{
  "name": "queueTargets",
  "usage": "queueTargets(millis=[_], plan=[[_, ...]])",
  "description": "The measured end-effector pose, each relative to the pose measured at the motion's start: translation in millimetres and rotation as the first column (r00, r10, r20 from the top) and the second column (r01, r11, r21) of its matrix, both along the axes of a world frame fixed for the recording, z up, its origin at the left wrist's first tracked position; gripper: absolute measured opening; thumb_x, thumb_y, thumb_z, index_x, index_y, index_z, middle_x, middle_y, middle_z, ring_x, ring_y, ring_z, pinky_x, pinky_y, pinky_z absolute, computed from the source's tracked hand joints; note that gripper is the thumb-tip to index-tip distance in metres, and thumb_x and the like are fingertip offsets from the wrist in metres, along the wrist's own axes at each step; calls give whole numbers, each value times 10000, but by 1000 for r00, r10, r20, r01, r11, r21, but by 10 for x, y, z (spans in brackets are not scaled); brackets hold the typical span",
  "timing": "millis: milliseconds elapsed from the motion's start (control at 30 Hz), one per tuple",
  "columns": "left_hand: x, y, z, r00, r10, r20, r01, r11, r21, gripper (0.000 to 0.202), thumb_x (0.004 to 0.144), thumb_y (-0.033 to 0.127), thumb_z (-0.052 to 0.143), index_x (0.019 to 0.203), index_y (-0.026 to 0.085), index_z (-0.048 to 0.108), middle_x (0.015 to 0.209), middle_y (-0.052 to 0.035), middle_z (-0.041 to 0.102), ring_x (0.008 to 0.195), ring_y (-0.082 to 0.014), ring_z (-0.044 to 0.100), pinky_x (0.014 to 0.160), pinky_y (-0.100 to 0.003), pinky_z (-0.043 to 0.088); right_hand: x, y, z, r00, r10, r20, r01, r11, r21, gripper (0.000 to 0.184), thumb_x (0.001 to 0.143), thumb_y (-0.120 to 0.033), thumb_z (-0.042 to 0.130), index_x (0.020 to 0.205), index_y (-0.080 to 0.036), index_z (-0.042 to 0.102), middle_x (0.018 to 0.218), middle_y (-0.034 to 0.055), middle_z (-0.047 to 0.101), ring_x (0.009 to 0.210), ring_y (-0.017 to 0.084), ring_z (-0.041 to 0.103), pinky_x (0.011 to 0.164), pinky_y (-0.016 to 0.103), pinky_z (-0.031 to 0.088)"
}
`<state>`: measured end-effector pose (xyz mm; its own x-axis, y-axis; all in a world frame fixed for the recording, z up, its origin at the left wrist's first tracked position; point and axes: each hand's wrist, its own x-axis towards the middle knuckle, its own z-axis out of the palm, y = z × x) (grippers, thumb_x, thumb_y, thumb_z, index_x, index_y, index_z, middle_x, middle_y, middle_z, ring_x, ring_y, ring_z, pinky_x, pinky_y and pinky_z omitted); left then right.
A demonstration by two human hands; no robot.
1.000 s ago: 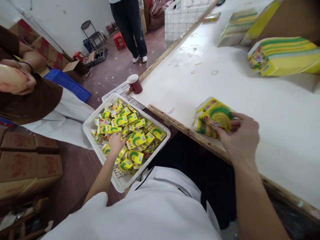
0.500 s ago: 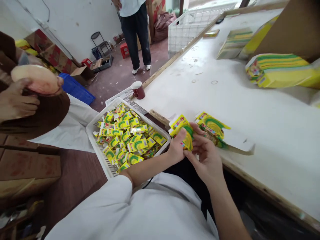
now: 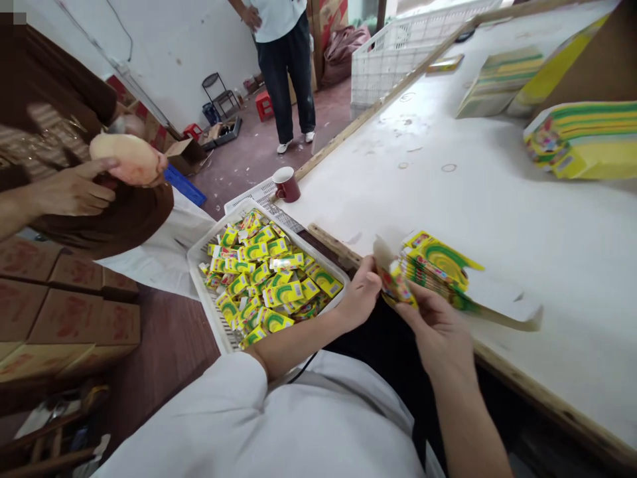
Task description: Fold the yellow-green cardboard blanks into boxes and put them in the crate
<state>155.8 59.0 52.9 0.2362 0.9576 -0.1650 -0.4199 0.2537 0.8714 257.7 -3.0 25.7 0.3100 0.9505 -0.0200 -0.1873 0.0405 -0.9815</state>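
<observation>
My left hand (image 3: 362, 295) and my right hand (image 3: 438, 328) meet just below the table's near edge, both closed on one small yellow-green packet (image 3: 393, 277). Right beside them, a stack of the same flat packets (image 3: 440, 265) lies on the white table (image 3: 497, 192), resting on a pale flattened carton. To the left, at knee height, a white plastic crate (image 3: 209, 302) holds many more of these packets (image 3: 263, 279) in a loose heap.
A dark red mug (image 3: 287, 184) stands at the table's corner. Bundles of yellow-green cartons (image 3: 582, 139) lie at the far right. A seated person at left holds a pale object (image 3: 127, 158). Another person (image 3: 286, 60) stands behind. Brown boxes (image 3: 60, 299) are stacked at left.
My left hand came out of the crate with a packet and joined my right hand, which left the stack on the table. Both now hold the packet nearer that stack.
</observation>
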Motion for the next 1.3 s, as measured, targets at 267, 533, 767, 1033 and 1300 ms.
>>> queueTargets(millis=[267, 533, 767, 1033, 1300], plan=[[-67, 25, -70, 984, -38, -172, 56, 993, 106, 516, 704, 637, 743, 859, 146, 709, 829, -55, 689, 794, -189, 628, 817, -353, 499, 191, -95, 1, 923, -213, 321, 206, 977, 55, 117, 744, -376, 767, 854, -336, 764, 784, 13, 713, 703, 267, 665, 682, 447, 562], [-304, 32, 424, 616, 370, -695, 429, 582, 691, 621, 809, 595, 668, 1293, 232, 530, 1410, -157, 518, 1398, -318, 408, 1176, -536, 297, 490, -81, 106, 433, -313, 845, -5, 937, 350, 351, 938, -475, 528, 980, -239, 785, 748, 36, 698, 625, 193, 656, 522, 304, 484], [-522, 38, 753, 697, 505, -509, 289, 452, 844, 800, 849, 671, 553, 1455, 207, 312, 1446, -179, 462, 1372, -299, 447, 1148, -493, 351, 480, -211, 600, 618, -316, 720, 35, 926, 376, 262, 868, -355, 686, 1123, -367, 741, 847, -19, 703, 646, 141, 643, 559, 259, 504], [-1939, 845, -28, -117, 485, -866, 517, 775, 364, 779, 921, 605, 468, 1501, 117, 288, 1582, -210, 326, 1507, -316, 235, 1226, -536, 138, 561, -231, 509, 675, -317, 666, 136, 941, 310, 359, 826, -293, 731, 1163, -416, 721, 857, -3, 692, 641, 155, 602, 493, 289, 445], [-3323, 1654, -176, -469, 273, -840, 244, 954, 174, 749, 952, 477, 427, 1535, 54, 224, 1637, -183, 196, 1532, -291, 153, 1241, -461, 82, 513, -182, 511, 665, -233, 710, 81, 967, 242, 270, 835, -420, 694, 1078, -323, 761, 862, 12, 711, 697, 180, 657, 637, 315, 505]])
